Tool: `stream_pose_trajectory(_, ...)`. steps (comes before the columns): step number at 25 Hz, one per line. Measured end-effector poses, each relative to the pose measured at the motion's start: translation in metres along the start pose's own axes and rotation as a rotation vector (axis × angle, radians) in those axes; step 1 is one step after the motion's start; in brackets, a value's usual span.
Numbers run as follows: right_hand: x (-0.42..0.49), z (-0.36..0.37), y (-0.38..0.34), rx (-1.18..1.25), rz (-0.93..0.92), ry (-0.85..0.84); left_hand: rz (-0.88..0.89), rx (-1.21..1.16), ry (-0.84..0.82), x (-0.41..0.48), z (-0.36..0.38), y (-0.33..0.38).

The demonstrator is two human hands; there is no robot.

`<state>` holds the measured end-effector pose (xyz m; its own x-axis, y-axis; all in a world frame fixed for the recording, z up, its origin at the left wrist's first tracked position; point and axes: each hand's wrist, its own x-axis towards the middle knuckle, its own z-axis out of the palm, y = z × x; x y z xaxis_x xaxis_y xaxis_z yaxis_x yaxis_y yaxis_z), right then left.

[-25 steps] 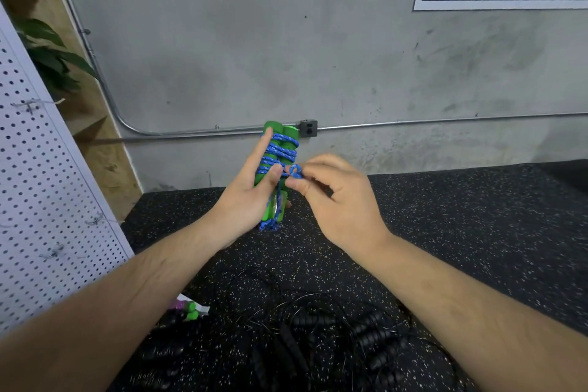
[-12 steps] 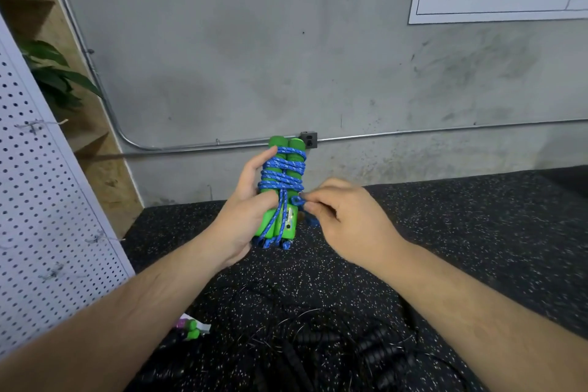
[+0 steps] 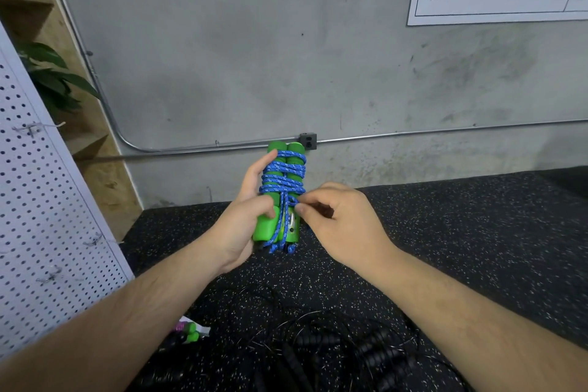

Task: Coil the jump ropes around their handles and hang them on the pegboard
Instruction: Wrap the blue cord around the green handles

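Left hand (image 3: pixel 241 226) grips the pair of green jump rope handles (image 3: pixel 280 197) upright in front of the person, thumb curled across the front of the lower part, fingers running up the left side. Blue rope (image 3: pixel 283 175) is coiled several turns around the upper half of both handles, strands hanging down the front to the bottom end. Right hand (image 3: pixel 337 216) pinches a bit of the blue rope just below the coils, thumb and forefinger closed on it (rest of the fingers curled in). Bundle is held in the air above the black speckled floor mat (image 3: pixel 461 248), well apart from the white pegboard (image 3: pixel 41 216) at far left, wire hooks (image 3: pixel 31 129) on it bare. Black jump ropes (image 3: pixel 350 350) lie tangled on the mat below the arms; a small green-and-purple item (image 3: pixel 189 331) sits beside them, too small to tell.
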<state>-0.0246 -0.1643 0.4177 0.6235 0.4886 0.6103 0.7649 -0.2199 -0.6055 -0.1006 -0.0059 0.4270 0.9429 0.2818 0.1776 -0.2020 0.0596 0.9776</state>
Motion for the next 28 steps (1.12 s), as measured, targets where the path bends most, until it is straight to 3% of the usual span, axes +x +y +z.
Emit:
stream_pose_trajectory(6, -0.002, 0.002, -0.007, 0.047, 0.048, -0.026, 0.013, 0.033, -0.007, 0.000, -0.003, 0.003)
stream_pose_trajectory(12, 0.000, -0.003, -0.005, 0.180, 0.252, -0.074, 0.019, 0.057, -0.121, -0.002, -0.003, -0.001)
stream_pose_trajectory(17, -0.005, 0.006, -0.014, 0.527, 0.505, -0.052, 0.003, 0.087, -0.134, -0.003, 0.002, 0.000)
stream_pose_trajectory(24, -0.005, 0.010, -0.013, 0.739, 0.648, -0.098, 0.012, 0.256, -0.106, -0.005, 0.001, -0.002)
stream_pose_trajectory(28, -0.004, 0.005, -0.023, 0.685, 0.601, -0.047, -0.011, 0.218, -0.056, -0.005, 0.001, 0.000)
